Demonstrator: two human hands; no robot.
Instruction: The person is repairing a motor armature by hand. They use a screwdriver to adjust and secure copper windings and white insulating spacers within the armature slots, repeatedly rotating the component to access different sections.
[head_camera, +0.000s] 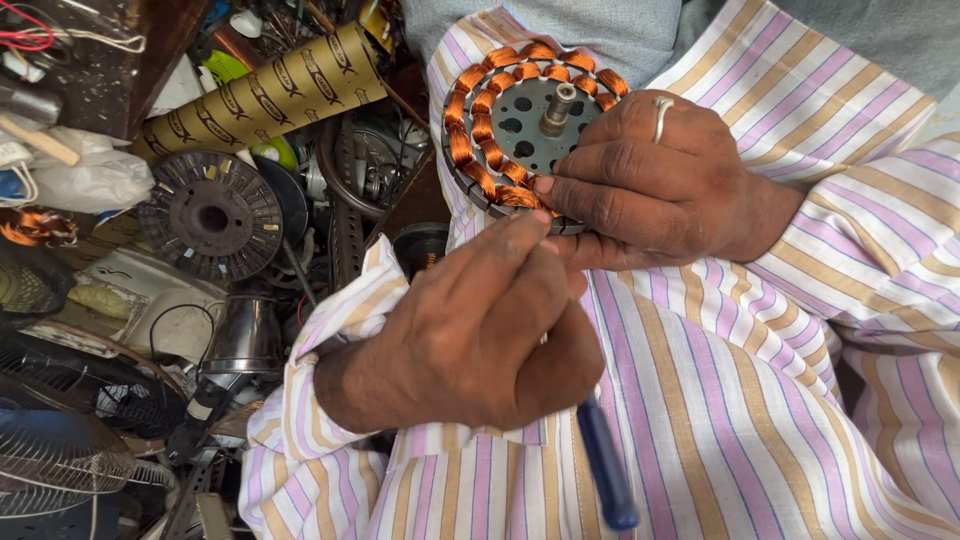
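Note:
A round fan-motor stator (512, 118) with two rings of copper wire coils and a short metal shaft at its centre is held upright against my striped shirt. My right hand (650, 185), with a silver ring on one finger, grips its lower right edge, fingertips on the coils. Just below it, my left hand (470, 330) is closed around a thin tool with a blue handle (605, 465). The handle sticks out under the palm. My fingers hide the tool's tip, which lies at the stator's lower rim.
To the left is a cluttered heap: a patterned cardboard tube (265, 90), a dark grey wound-less stator disc (212, 215), a shiny metal cone (245, 335), a white plastic bag (90, 180), wire fan guards (50, 460) and loose wires.

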